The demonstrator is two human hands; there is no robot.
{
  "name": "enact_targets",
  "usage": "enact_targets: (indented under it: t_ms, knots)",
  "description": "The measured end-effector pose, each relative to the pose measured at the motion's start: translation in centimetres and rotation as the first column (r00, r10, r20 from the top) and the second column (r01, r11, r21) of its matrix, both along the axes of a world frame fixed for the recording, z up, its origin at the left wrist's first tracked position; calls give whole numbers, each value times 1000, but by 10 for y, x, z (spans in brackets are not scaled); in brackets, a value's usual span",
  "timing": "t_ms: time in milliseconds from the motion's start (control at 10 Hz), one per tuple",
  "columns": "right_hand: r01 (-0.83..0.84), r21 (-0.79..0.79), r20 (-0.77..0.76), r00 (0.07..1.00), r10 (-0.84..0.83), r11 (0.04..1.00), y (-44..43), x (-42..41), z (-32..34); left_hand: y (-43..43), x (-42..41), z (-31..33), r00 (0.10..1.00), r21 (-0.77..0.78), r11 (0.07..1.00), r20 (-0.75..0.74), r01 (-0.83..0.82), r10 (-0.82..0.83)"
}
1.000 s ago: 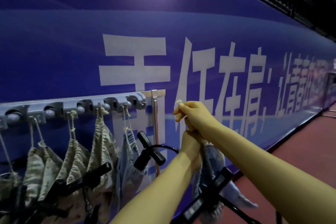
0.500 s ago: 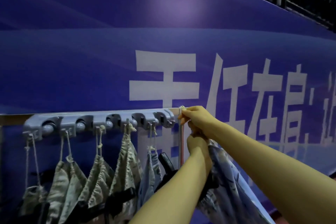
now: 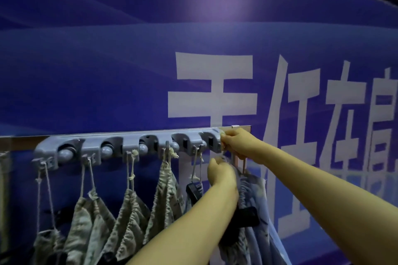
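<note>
A grey hook rack [image 3: 131, 143] runs along a blue banner wall. Several beige patterned drawstring bags [image 3: 129, 211] hang from its hooks by their cords. My right hand [image 3: 239, 146] pinches a pale cord at the rack's right end, against the last holder. Just below, my left hand [image 3: 221, 173] grips the gathered neck of a blue drawstring bag [image 3: 256, 217], which hangs down under both hands. A black clip-like object [image 3: 245, 218] sits against this bag. The cord's loop and the last hook are hidden by my fingers.
The blue banner [image 3: 193, 60] with large white characters fills the wall behind. A metal strip [image 3: 241, 127] backs the rack, with a thin vertical rod below its right end. Another black clip [image 3: 193, 191] hangs by the fifth bag. Dark railing shows at top right.
Both hands have moved up and left with the blue bag, from open air beside the rack to its right end. The view has shifted closer to the rack.
</note>
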State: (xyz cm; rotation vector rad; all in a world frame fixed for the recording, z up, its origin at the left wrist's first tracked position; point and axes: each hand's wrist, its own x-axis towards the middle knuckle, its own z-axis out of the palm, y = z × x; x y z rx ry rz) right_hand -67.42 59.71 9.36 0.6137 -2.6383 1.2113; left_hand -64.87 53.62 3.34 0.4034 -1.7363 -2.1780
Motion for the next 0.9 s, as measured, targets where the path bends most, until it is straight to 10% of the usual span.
enact_targets:
  t_ms: [400, 900]
  knots:
    - [230, -41, -53, 971, -232, 972, 0, -35, -48, -8, -50, -40, 993, 54, 998, 113, 19, -25]
    - [330, -207, -328, 864, -383, 921, -18, 11, -90, -46, -26, -58, 998, -254, 967, 54, 27, -13]
